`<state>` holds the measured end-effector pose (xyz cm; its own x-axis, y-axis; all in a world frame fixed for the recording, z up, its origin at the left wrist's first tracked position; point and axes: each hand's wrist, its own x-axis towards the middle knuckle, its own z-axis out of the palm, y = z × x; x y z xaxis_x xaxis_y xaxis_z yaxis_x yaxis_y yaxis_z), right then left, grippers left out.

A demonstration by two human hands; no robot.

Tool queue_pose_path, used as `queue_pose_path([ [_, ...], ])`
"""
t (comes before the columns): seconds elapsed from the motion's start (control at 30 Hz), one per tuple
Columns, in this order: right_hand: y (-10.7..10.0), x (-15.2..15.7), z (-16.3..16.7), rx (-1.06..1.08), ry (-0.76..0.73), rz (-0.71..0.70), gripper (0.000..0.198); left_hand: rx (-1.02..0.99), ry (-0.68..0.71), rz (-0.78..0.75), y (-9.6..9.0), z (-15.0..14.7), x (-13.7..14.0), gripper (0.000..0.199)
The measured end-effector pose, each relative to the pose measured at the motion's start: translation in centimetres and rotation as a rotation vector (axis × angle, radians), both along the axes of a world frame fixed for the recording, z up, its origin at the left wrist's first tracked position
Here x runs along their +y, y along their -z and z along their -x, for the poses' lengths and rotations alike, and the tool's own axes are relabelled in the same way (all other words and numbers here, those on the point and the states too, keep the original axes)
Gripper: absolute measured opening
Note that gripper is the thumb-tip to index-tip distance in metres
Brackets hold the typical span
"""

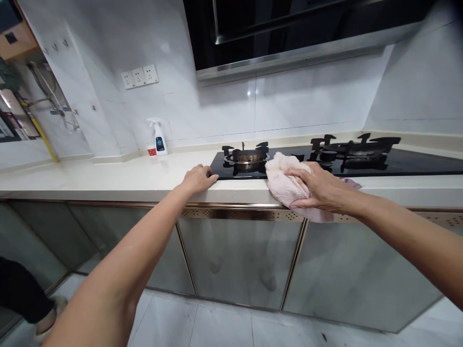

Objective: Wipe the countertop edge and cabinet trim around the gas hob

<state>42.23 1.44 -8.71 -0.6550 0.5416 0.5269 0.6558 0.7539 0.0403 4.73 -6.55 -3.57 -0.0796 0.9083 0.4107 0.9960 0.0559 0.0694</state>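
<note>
My right hand grips a pale pink cloth, bunched against the front edge of the black glass gas hob. Part of the cloth hangs over the counter's front. A purple patterned bit of fabric shows behind my right wrist. At the hob's left front corner, my left hand rests on the white countertop, holding nothing, with its fingers laid down over the surface. The left burner and the right burner both carry black pan supports.
A white spray bottle and a small red-and-white tub stand against the back wall. Overhead hangs a black range hood. Glass-fronted cabinets run below the counter. A person's leg in black shows at lower left.
</note>
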Motion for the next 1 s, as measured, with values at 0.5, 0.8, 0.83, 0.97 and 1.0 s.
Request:
queue_pose_path([
  [0.5,-1.5,-1.4,6.7,-0.041,-0.100,-0.049,0.084,-0.168,-0.272,-0.066,-0.3,10.5,-2.5,0.065],
  [0.8,-2.5,-5.0,24.1,-0.028,-0.245,-0.029,0.083,-0.307,-0.290,-0.130,0.1,10.2,-2.7,0.070],
  [0.83,-2.6,-5.3,25.5,-0.029,-0.246,-0.025,0.083,-0.286,-0.304,-0.120,0.1,10.1,-2.7,0.071],
  [0.97,-2.9,-6.2,28.1,-0.056,-0.250,0.000,0.077,-0.200,-0.360,-0.100,0.3,9.8,-2.8,0.076],
  [1.0,-2.9,-6.4,27.9,-0.054,-0.253,-0.003,0.074,-0.187,-0.368,-0.099,0.3,9.8,-2.8,0.077],
])
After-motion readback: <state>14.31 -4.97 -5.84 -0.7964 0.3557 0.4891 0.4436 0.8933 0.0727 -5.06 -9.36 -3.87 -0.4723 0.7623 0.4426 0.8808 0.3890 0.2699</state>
